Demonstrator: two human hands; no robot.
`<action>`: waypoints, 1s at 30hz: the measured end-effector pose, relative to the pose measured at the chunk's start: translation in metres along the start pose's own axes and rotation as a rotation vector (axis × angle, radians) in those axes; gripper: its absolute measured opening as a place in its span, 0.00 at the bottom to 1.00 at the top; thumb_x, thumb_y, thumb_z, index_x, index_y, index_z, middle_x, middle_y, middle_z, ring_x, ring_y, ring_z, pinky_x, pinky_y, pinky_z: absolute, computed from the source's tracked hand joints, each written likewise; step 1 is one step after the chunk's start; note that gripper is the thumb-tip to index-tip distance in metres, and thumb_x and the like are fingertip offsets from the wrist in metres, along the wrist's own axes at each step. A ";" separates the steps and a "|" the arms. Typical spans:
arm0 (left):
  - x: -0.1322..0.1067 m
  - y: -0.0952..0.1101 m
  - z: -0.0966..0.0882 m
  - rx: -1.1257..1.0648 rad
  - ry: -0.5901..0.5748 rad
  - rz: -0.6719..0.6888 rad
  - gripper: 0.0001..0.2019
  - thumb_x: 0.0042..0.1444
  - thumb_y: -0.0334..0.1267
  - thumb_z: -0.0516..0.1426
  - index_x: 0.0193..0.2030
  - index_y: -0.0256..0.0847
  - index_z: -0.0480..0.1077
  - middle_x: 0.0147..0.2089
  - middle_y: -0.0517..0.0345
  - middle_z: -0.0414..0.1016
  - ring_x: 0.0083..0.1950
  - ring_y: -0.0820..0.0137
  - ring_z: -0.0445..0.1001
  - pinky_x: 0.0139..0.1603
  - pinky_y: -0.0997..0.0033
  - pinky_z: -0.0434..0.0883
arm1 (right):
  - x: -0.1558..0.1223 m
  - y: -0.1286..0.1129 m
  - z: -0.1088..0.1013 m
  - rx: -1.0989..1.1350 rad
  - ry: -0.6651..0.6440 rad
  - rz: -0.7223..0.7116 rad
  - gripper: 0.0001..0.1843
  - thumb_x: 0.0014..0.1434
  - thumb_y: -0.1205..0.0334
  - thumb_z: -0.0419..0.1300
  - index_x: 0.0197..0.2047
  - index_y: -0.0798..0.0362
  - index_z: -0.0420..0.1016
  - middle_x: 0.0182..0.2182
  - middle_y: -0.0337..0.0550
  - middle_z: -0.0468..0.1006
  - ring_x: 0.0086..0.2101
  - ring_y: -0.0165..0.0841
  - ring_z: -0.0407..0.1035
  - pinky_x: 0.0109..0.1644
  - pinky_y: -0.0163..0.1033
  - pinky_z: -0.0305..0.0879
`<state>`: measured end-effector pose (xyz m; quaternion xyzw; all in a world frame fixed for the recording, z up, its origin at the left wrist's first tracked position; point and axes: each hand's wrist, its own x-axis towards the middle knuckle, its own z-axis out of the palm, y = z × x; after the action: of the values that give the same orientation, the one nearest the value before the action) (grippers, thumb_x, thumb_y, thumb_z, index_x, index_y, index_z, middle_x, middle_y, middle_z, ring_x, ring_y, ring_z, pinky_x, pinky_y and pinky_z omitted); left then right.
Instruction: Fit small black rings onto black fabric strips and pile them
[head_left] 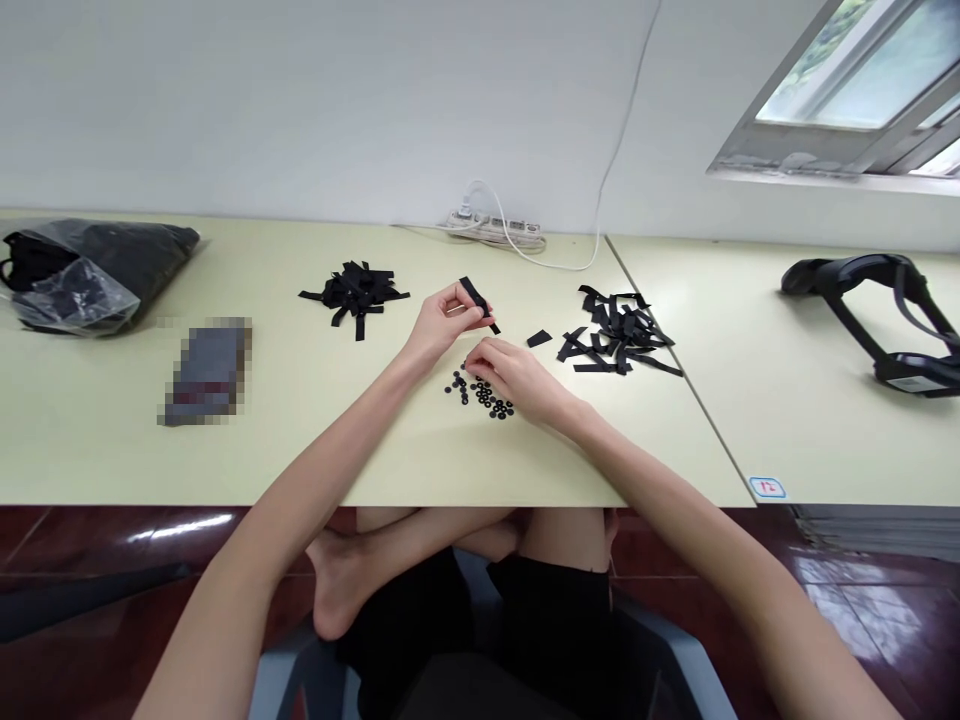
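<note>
Between the thumb and fingers of my left hand (444, 322) is a short black fabric strip (474, 292), held tilted above the table. My right hand (517, 375) is just below and to the right, its fingertips pinched together at the edge of a scatter of small black rings (484, 393). Whatever those fingertips hold, if anything, is hidden. One loose black piece (538, 338) lies right of my hands. A pile of black strips (622, 335) is farther right, and another pile of black strips (358, 293) sits to the left.
A plastic bag of black material (97, 275) lies at the far left, near a blurred-out flat object (206, 372). A power strip (495, 228) with a white cable (600, 200) is by the wall. A black headset (885, 310) rests on the right-hand table, beyond the seam.
</note>
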<state>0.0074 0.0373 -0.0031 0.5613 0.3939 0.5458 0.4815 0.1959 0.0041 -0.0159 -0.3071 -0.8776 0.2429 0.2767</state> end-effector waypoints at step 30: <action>0.005 -0.016 -0.007 0.198 -0.023 0.059 0.11 0.62 0.28 0.62 0.50 0.42 0.78 0.58 0.52 0.80 0.43 0.72 0.82 0.45 0.69 0.86 | -0.002 0.002 0.010 -0.100 -0.028 -0.060 0.08 0.78 0.66 0.60 0.44 0.48 0.78 0.47 0.49 0.83 0.53 0.47 0.78 0.56 0.51 0.76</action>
<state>0.0026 0.0467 -0.0178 0.6238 0.4235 0.5117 0.4118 0.1916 0.0017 -0.0246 -0.2908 -0.9012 0.1946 0.2559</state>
